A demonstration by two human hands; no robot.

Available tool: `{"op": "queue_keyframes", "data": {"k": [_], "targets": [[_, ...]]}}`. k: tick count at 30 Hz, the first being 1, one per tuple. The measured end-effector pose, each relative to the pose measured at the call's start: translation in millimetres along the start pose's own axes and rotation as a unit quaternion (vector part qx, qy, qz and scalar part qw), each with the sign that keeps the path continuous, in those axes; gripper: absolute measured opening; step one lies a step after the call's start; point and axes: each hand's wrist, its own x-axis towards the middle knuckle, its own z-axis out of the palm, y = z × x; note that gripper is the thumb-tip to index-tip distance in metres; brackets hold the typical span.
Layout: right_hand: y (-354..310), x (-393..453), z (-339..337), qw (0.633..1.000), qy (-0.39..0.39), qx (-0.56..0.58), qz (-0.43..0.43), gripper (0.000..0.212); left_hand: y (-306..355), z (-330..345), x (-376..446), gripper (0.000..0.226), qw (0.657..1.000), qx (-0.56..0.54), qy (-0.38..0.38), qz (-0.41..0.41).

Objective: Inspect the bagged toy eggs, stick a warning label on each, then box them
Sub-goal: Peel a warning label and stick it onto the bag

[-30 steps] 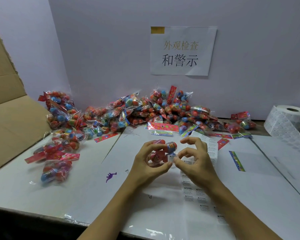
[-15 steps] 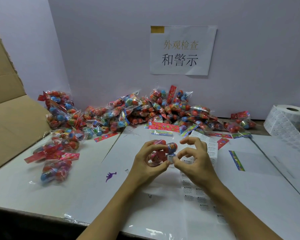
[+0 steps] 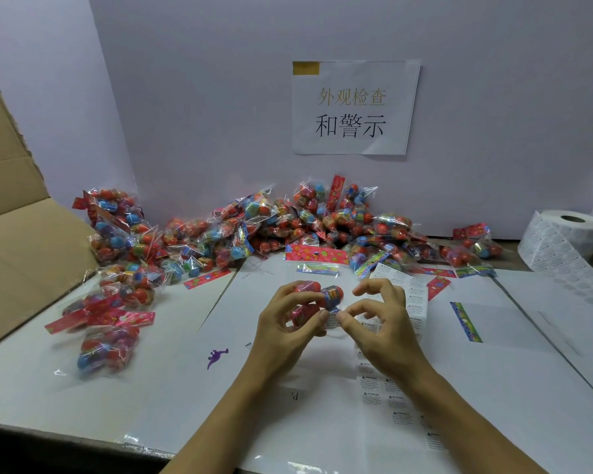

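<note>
— Holding anything at the moment?
— I'm gripping a bag of toy eggs (image 3: 317, 302) in the left hand (image 3: 288, 331), fingers curled round it, in front of the big pile of bags (image 3: 288, 227). The right hand (image 3: 380, 323) is pinching at the bag's edge, just beside it, over the label strip (image 3: 408, 302); I cannot tell whether a label is between the fingertips

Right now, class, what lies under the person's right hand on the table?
A strip of warning labels runs beneath the right hand; the part under palm and wrist is hidden.
</note>
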Motion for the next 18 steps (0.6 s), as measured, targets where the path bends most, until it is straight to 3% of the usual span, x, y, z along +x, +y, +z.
{"op": "queue_keyframes", "data": {"k": [15, 18], "targets": [[10, 2, 8, 0.994, 0.085, -0.066, 0.005, 0.008, -3, 1, 1, 0.025, 0.999, -0.02, 0.022, -0.016], [14, 5, 5, 0.996, 0.079, -0.018, 0.021, 0.011, -3, -1, 0, 0.029, 0.997, -0.059, 0.033, -0.033]]}}
